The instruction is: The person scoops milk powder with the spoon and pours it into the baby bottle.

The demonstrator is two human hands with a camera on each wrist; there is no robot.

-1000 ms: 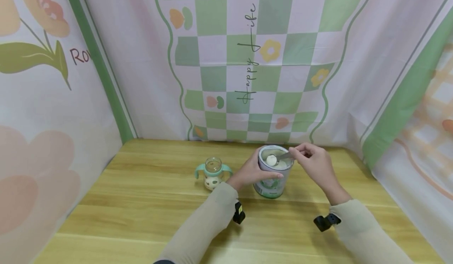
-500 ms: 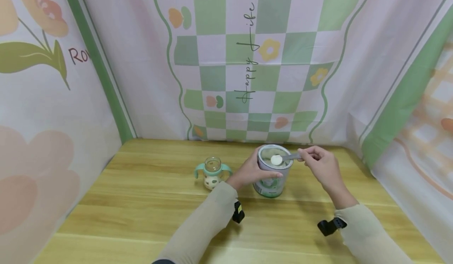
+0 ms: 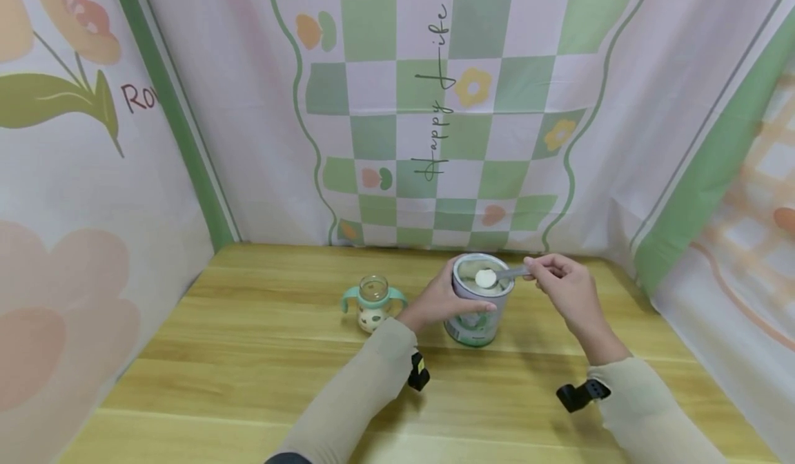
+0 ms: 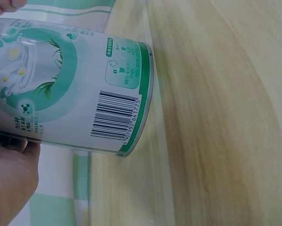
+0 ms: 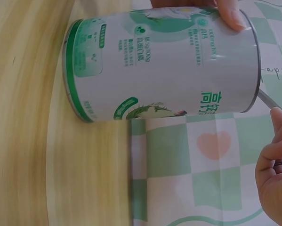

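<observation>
My left hand grips a white and green milk powder can, which stands upright with its top uncovered. In the left wrist view, the barcode side of the can faces the camera. My right hand pinches the end of a grey scoop handle between thumb and fingers. The bowl of this scoop, filled with white powder, sits at the can's opening near the rim. From the right wrist view, part of the handle shows past the rim, while the can hides the bowl.
Left of the can stands a lidless baby bottle with mint-green handles, partly hidden behind my left forearm. Both are on a wooden table. A patterned curtain hangs along its back edge.
My right hand has drawn the scoop a little to the right and up inside the can's opening, then held nearly still. My left hand and the can stay in place.
</observation>
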